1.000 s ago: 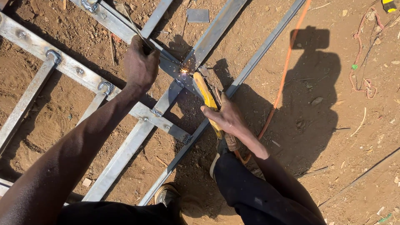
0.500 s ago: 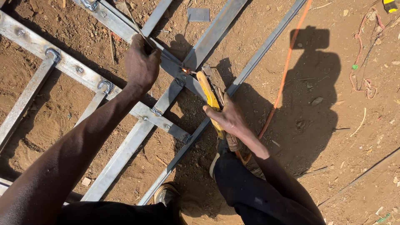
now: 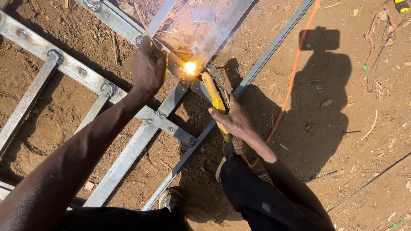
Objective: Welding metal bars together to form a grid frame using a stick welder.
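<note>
The welding electrode holder, yellow-handled, lies in the centre of the scene, its tip sparking on the steel frame; the right hand has its fingers clenched round the handle; the left hand, fingers curled, grips a thin rod over the frame's far bar; an orange cable trails right across the dirt.

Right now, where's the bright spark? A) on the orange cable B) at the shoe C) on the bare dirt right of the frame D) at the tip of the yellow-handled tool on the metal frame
D: the spark glows where the yellow-handled tool in the right hand meets the metal frame, beside the left hand.
</note>
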